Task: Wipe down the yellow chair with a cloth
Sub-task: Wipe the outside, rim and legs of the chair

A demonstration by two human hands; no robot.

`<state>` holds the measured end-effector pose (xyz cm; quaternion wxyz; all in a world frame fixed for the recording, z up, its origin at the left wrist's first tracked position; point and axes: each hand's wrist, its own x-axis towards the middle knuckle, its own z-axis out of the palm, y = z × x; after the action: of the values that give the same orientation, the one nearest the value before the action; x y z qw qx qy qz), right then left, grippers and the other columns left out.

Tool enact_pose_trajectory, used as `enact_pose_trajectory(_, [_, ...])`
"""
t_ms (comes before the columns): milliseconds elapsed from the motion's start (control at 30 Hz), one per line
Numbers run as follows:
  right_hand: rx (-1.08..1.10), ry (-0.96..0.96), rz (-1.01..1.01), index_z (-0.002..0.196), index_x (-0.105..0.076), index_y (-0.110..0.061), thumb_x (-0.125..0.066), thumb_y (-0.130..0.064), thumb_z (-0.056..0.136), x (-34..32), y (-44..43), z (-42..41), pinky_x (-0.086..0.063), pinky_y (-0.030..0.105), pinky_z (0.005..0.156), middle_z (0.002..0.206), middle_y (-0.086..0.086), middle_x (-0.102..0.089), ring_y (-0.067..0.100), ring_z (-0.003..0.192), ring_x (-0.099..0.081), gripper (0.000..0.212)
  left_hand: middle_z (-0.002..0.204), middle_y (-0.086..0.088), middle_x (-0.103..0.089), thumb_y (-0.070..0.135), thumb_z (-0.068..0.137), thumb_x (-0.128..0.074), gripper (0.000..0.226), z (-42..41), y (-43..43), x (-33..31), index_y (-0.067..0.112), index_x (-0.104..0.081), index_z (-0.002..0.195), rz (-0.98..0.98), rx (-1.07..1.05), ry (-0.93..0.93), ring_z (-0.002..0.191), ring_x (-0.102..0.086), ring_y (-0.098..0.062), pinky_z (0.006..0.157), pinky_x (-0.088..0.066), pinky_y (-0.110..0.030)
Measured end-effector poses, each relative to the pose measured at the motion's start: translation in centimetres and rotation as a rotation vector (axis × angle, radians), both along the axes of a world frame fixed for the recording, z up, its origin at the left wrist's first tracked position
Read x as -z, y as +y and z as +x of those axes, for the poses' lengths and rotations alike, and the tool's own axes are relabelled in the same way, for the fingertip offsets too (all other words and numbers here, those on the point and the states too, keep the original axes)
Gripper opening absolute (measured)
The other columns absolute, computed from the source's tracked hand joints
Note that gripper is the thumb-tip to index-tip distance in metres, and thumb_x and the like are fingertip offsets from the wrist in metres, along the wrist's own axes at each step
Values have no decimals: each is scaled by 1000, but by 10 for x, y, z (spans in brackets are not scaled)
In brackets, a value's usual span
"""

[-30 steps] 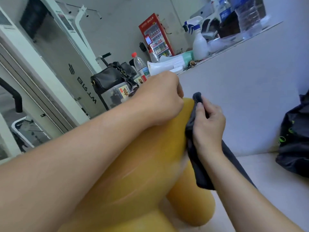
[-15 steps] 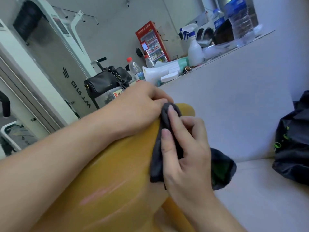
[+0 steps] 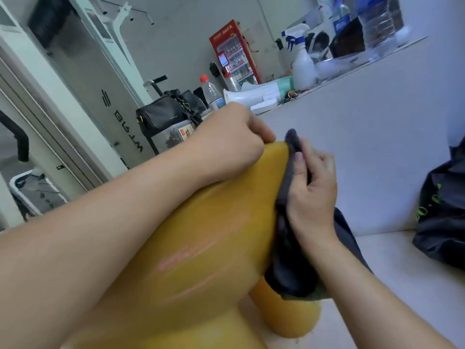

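The yellow chair (image 3: 201, 243) fills the lower middle of the head view, its rounded back tilted toward me and one thick leg showing at the lower right. My left hand (image 3: 234, 144) grips the top edge of the back, fingers curled over it. My right hand (image 3: 310, 195) presses a dark grey cloth (image 3: 289, 268) against the right side of the back, fingers fairly straight on the fabric. The cloth hangs down past the hand toward the leg.
A white wall (image 3: 364, 147) stands close on the right, with a ledge holding a spray bottle (image 3: 302, 64) and water bottles. A dark bag (image 3: 445, 217) lies at the right edge. A black handbag (image 3: 161, 114) and a red fridge (image 3: 234, 54) are behind.
My right hand slid the cloth from the front of the chair back, beside my left hand, over to the right side edge. My left hand kept its hold on the top.
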<state>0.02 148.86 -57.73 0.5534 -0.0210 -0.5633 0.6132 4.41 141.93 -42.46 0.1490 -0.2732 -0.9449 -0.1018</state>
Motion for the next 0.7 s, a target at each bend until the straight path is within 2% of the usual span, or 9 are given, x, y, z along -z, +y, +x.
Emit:
enact_pose_trajectory(100, [-197,-129,-227,135,-55,-19,-44,-15,100,-6,2,2,-27,-7,78,103,1,-48,-4,91,-52,37,99,12,-68,2,83,-47,39,-1,1,2,26,-74,98,15,-24,6,98,-60,-4,86,-45,-17])
enact_pose_trajectory(200, [-131,100,112,135,-54,-20,-51,-29,95,-14,-34,53,-32,3,90,98,-2,-44,6,98,-51,42,91,5,-71,-1,83,-49,33,-2,-3,1,24,-71,86,115,-15,-79,91,-64,-10,84,-52,-23])
enact_pose_trajectory(267, [-56,133,254,136,-52,-18,-52,-29,95,-2,-33,54,-32,6,92,99,1,-45,8,97,-50,43,94,6,-71,4,90,-53,27,3,-9,-3,23,-71,93,101,8,-149,90,-64,-6,81,-50,-17])
enact_pose_trajectory(367, [-121,-55,-41,131,-58,-26,-49,-24,99,-4,1,11,-35,3,82,95,-2,-45,5,95,-55,33,102,19,-68,22,95,-55,21,15,-23,-11,31,-70,106,-46,34,-152,88,-59,13,72,-43,0])
enact_pose_trajectory(433, [-159,-124,-95,131,-59,-25,-46,-24,100,-6,-2,18,-40,10,86,93,-6,-44,9,96,-57,34,101,20,-67,17,95,-55,22,23,-31,-8,31,-69,104,-9,59,-96,87,-56,17,72,-43,0])
enact_pose_trajectory(533, [-70,184,277,134,-55,-14,-48,-21,98,-9,-44,67,-44,19,89,97,2,-50,11,92,-56,37,98,0,-72,-12,87,-48,35,29,-37,0,18,-66,89,356,106,-131,92,-66,-9,86,-53,-28])
enact_pose_trajectory(600, [22,312,504,134,-49,-8,-49,-16,99,4,-54,70,-48,33,87,98,7,-51,24,89,-56,36,95,-3,-73,-17,83,-45,39,29,-36,3,16,-64,91,385,125,-117,89,-65,-11,87,-53,-29])
enact_pose_trajectory(633, [50,306,466,134,-48,-10,-47,-16,100,10,-50,58,-48,34,86,98,5,-49,23,89,-56,35,95,0,-72,-13,84,-46,37,31,-36,3,17,-66,94,318,131,-80,86,-65,-5,86,-52,-23])
enact_pose_trajectory(700, [25,169,111,132,-51,-19,-45,-19,100,14,-31,23,-42,20,88,96,-2,-49,4,91,-53,33,90,10,-69,-4,86,-53,31,32,-38,3,20,-70,98,206,127,5,77,-61,5,75,-49,-9])
